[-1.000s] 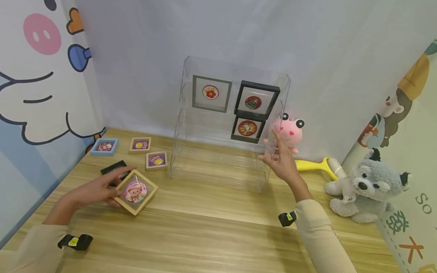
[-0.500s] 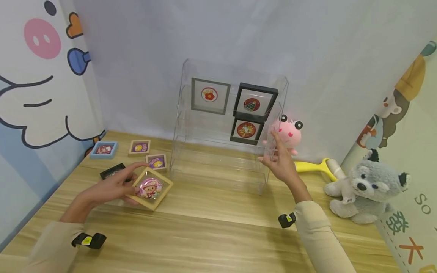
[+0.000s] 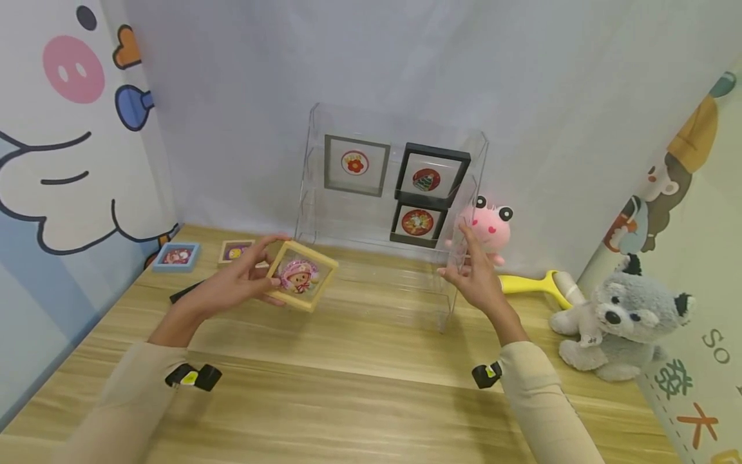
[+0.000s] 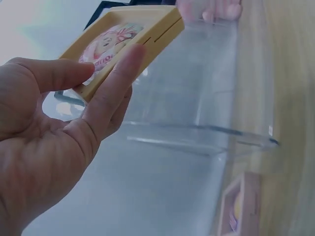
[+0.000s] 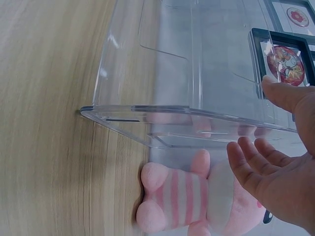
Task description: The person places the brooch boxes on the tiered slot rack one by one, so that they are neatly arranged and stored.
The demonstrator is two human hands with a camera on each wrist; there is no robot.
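While the L hand (image 3: pixel 234 283) pinches 1 pale-wood frame (image 3: pixel 299 277), thumb on its face & fingers behind, the R hand (image 3: pixel 478 277) grips the clear rack (image 3: pixel 348 225) by its side panel, thumb on one face, fingers on the other, right of centre. Held frame is tilted, nr centre of pic, before the rack's lower left part; it bears 1 round pink character badge. Count: 8 frames in all. 3 sit on the rack, upper centre: 1 grey frame (image 3: pixel 356 165) w/ flower badge, 2 black frames (image 3: pixel 426 177), upper one w/ tree badge, lower w/ red badge. 1 in hand. 4 on the worktop (image 3: pixel 348 412), left side: 1 blue frame (image 3: pixel 176 256), 2 tan frames (image 3: pixel 234 251) (one mostly behind the L hand), 1 dark frame (image 3: pixel 185 291), just an edge showing. Also 2 plushies, pink plush (image 3: pixel 491 229) right of rack & grey plush (image 3: pixel 637 309) far right, plus 1 yellow-handled tool (image 3: pixel 536 282) btwn them. Vs. prev. pics: L hand & its frame have moved up & right from lower left, now covering more of the tan & dark frames; R hand hasn't budged. Writing: right wall (image 3: pixel 698 399) reads "SO", "發", "大"; badge lettering too small/blurred to read.
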